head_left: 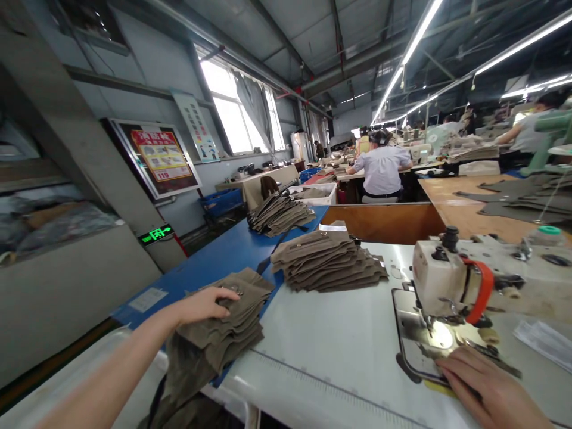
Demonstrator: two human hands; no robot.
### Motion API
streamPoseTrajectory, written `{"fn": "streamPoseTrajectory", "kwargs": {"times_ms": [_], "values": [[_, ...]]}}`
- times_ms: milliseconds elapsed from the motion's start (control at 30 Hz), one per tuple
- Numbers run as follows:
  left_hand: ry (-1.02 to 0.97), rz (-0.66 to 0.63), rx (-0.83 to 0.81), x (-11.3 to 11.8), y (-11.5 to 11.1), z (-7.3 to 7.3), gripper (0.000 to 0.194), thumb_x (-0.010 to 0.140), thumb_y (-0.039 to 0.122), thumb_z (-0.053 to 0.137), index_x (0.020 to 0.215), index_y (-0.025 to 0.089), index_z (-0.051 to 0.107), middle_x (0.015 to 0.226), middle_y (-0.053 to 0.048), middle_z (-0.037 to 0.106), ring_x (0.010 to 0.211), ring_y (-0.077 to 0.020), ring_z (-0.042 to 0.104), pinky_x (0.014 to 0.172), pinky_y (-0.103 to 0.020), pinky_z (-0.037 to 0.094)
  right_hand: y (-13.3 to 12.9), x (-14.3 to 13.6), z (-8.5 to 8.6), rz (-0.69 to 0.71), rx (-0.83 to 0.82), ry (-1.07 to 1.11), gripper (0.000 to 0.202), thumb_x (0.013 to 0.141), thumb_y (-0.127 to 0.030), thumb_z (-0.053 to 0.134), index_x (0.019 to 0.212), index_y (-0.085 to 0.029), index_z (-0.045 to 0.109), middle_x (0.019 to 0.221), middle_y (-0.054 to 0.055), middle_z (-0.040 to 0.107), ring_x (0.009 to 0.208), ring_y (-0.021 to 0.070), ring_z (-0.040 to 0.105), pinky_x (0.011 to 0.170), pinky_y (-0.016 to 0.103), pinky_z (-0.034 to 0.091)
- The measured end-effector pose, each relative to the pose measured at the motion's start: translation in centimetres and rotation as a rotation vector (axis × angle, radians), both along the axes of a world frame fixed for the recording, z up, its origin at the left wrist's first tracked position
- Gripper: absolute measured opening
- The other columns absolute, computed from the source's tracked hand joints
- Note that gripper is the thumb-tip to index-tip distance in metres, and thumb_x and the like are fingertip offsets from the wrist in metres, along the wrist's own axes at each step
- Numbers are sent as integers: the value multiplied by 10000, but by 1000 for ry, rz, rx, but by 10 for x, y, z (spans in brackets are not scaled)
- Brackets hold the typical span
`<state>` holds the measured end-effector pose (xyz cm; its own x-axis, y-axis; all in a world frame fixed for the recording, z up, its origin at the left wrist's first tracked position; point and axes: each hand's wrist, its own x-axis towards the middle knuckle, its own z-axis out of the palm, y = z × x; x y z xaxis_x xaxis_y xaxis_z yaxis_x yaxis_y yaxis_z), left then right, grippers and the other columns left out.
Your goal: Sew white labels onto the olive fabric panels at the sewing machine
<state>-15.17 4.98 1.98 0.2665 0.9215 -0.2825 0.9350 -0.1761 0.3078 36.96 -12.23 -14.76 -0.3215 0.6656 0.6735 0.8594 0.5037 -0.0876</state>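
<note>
My left hand [208, 305] lies on the near stack of olive-brown fabric pieces [243, 325], fingers stretched out and thumb apart. A metal eyelet shows by its fingertips. Part of this stack hangs over the table's near edge. My right hand [478, 381] is at the front of the white sewing machine [440, 280], just below the lit needle area. Its fingers are pressed together at the edge of the metal plate [413, 339]; what is under or between them is hidden. A second stack of brown fabric pieces [328, 262] sits on the white table between my hands.
A third fabric stack [279, 214] lies farther back on the blue tabletop [214, 250]. A printed ruler [322, 381] runs along the white table's near edge. Right of the machine are a thread cone [547, 235] and white strips [545, 342]. A person [379, 164] sits ahead, back turned.
</note>
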Motion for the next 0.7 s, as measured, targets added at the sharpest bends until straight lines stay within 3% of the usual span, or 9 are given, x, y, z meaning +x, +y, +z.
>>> {"fn": "streamPoseTrajectory", "kwargs": {"times_ms": [133, 267, 367, 467, 533, 633, 700], "values": [[0, -26, -24, 4, 5, 9, 499, 523, 294, 526, 965, 255, 755, 1120, -2, 717, 1089, -272, 633, 945, -318, 461, 1, 3, -4, -10, 46, -19, 228, 939, -376, 495, 941, -268, 696, 890, 24, 740, 811, 201, 704, 773, 287, 558], [-1, -3, 44, 2, 8, 4, 415, 518, 300, 505, 839, 252, 765, 1021, 12, 747, 1012, -260, 665, 910, -303, 476, 3, 2, -3, -16, 64, -28, 239, 943, -378, 488, 931, -267, 700, 889, 18, 743, 806, 197, 706, 770, 285, 556], [9, 47, 122, 4, 10, -3, 307, 562, 336, 521, 746, 251, 751, 879, 21, 764, 906, -247, 689, 824, -276, 500, 3, 0, 2, -16, 104, -35, 247, 947, -375, 479, 917, -263, 697, 879, 20, 744, 791, 193, 707, 753, 279, 556], [29, 132, 247, 8, 12, 0, 230, 661, 401, 537, 657, 254, 715, 747, 26, 749, 812, -236, 692, 746, -258, 501, 1, -1, 5, -10, 107, -17, 232, 945, -365, 487, 931, -261, 694, 875, 21, 742, 784, 189, 705, 752, 273, 555], [49, 248, 399, 11, 13, 9, 287, 752, 416, 491, 713, 235, 710, 765, -11, 741, 825, -257, 686, 735, -282, 497, 1, -1, 4, -4, 81, 3, 217, 945, -355, 494, 937, -263, 691, 876, 18, 739, 789, 183, 702, 747, 262, 552], [66, 459, 674, 20, 13, 29, 427, 890, 389, 329, 993, 170, 681, 990, -114, 714, 962, -316, 655, 800, -369, 487, 1, -2, 3, -7, 49, 24, 210, 948, -342, 493, 936, -263, 687, 876, 20, 732, 790, 180, 695, 740, 259, 546], [44, 472, 833, 36, 8, 34, 458, 934, 388, 274, 1114, 164, 630, 1116, -126, 675, 1049, -308, 620, 878, -389, 468, 1, -3, 3, -12, 16, 41, 221, 955, -335, 480, 922, -258, 684, 852, 24, 719, 769, 179, 685, 763, 276, 538]]}}
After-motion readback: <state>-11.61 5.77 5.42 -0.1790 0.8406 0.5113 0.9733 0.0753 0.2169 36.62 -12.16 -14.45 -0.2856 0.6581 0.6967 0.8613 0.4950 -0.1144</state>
